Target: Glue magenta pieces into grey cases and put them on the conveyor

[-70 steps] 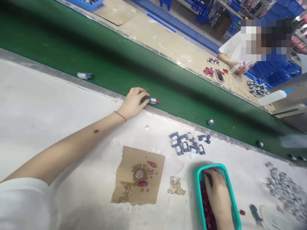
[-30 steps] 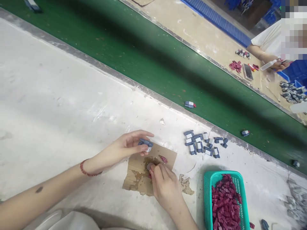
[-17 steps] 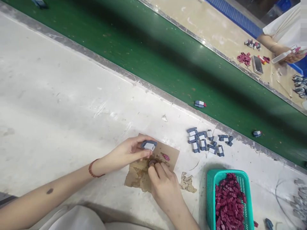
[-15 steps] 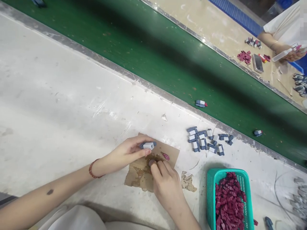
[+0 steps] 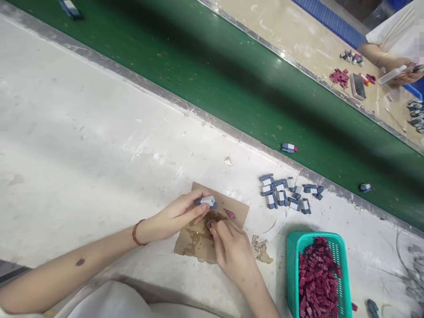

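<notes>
Between the thumb and fingers of my left hand [image 5: 180, 215] is a small blue-grey and white plastic part [image 5: 207, 202], held above a piece of brown cardboard [image 5: 238, 207]. My right hand [image 5: 236, 247] is pinched low over the cardboard, and a bit of dark red plastic piece [image 5: 211, 237] shows by its fingertips. Just beyond those fingertips lies a small round dark thing [image 5: 209, 224] amid a wet, brownish, glue-like smear [image 5: 194, 238]. Another dark red piece [image 5: 229, 214] rests on the cardboard, past my right knuckles.
Several blue-grey and white parts [image 5: 281, 196] lie right of the cardboard. A green basket [image 5: 291, 265] of dark red pieces stands near my right arm. Beyond runs a green conveyor belt [image 5: 205, 84] carrying a few parts. A co-worker's hand [image 5: 399, 75] is across it.
The parts on the belt have shifted to the right. My left hand has turned the plastic part slightly. My right fingers have moved a little, and a dark red piece now shows beneath them.
</notes>
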{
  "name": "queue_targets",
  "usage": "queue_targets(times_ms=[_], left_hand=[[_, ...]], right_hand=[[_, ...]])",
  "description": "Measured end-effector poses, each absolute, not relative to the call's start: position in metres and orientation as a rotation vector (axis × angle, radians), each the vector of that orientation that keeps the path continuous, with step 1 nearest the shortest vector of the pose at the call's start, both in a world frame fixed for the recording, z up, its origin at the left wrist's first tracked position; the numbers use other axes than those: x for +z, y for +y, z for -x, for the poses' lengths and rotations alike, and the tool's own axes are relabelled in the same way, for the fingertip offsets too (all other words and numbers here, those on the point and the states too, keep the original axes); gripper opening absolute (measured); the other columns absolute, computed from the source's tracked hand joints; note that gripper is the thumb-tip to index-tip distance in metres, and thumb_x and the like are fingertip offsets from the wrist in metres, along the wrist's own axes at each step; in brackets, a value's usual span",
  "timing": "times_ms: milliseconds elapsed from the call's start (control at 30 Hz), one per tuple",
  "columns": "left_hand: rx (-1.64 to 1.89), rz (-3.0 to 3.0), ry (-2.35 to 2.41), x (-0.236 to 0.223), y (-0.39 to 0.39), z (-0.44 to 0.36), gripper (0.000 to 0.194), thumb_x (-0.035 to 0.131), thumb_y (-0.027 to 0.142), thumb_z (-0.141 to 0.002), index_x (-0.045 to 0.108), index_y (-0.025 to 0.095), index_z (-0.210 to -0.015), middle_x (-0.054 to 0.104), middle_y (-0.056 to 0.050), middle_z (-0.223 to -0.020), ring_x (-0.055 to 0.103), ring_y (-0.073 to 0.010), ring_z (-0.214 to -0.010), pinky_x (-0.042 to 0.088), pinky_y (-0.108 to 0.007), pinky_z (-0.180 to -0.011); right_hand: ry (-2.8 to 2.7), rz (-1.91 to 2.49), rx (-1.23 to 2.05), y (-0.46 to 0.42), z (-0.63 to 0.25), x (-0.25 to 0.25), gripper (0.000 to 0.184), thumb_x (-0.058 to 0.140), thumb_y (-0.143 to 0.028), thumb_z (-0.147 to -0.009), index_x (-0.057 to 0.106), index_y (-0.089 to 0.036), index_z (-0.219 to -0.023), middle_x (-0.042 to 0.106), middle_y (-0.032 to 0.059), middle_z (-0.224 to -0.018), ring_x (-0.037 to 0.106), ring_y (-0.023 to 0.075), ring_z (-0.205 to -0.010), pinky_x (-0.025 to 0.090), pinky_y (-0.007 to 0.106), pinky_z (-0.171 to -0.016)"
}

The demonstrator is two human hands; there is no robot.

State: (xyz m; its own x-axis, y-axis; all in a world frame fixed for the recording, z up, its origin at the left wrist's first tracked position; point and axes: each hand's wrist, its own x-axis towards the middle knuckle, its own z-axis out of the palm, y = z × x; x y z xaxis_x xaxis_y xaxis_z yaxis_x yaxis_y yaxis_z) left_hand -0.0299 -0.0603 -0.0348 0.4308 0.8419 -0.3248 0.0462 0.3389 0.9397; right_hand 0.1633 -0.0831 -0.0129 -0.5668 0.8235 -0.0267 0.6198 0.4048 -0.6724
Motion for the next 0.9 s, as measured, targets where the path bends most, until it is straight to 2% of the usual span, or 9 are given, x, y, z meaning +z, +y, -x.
queue_targets(times_ms=[133,300,467,733,900], left_hand=[[0.639,-1.293,1.027,-0.037,-0.062,0.03,0.029,0.041,0.045,-0.094,0.052,0.018,-0.093,0.052,0.0,-0.072,0.047,-0.0143,-0.062,0.039,-0.024,-0.056],[0.562,-1.46,0.99,-0.041,-0.066,0.031,0.029,0.034,0.041,-0.096,0.052,0.018,-0.091,0.055,-0.001,-0.072,0.048,-0.0148,-0.06,0.039,-0.024,-0.055],[0.594,-1.617,0.919,-0.043,-0.066,0.031,0.031,0.029,0.04,-0.1,0.049,0.018,-0.092,0.051,0.002,-0.064,0.044,-0.0132,-0.053,0.035,-0.023,-0.051],[0.65,-1.731,0.895,-0.043,-0.066,0.029,0.045,0.02,0.05,-0.101,0.049,0.017,-0.091,0.053,0.002,-0.062,0.046,-0.0127,-0.049,0.035,-0.023,-0.048],[0.693,-1.809,0.884,-0.042,-0.065,0.028,0.041,0.021,0.044,-0.103,0.05,0.017,-0.092,0.057,0.001,-0.064,0.05,-0.0123,-0.049,0.037,-0.022,-0.048]], right_hand=[[-1.824,1.295,1.264,-0.085,-0.173,-0.014,0.012,0.049,-0.021,-0.095,0.059,-0.022,-0.089,0.067,0.0004,-0.074,0.063,0.0144,-0.065,0.048,0.023,-0.059],[-1.47,1.307,1.308,-0.09,-0.175,-0.026,0.007,0.057,-0.024,-0.092,0.064,-0.023,-0.093,0.07,0.0014,-0.082,0.067,0.0146,-0.072,0.051,0.023,-0.061],[-1.409,1.288,1.283,-0.091,-0.169,-0.031,0.008,0.058,-0.025,-0.093,0.066,-0.024,-0.094,0.07,0.0019,-0.083,0.067,0.0149,-0.075,0.052,0.024,-0.063],[-1.426,1.238,1.3,-0.087,-0.161,-0.028,0.008,0.056,-0.021,-0.093,0.064,-0.023,-0.094,0.07,0.0014,-0.083,0.067,0.0149,-0.075,0.054,0.024,-0.065],[-1.538,1.208,1.25,-0.085,-0.161,-0.031,0.011,0.053,-0.016,-0.092,0.062,-0.023,-0.094,0.07,0.0018,-0.083,0.068,0.0158,-0.077,0.055,0.026,-0.069]])
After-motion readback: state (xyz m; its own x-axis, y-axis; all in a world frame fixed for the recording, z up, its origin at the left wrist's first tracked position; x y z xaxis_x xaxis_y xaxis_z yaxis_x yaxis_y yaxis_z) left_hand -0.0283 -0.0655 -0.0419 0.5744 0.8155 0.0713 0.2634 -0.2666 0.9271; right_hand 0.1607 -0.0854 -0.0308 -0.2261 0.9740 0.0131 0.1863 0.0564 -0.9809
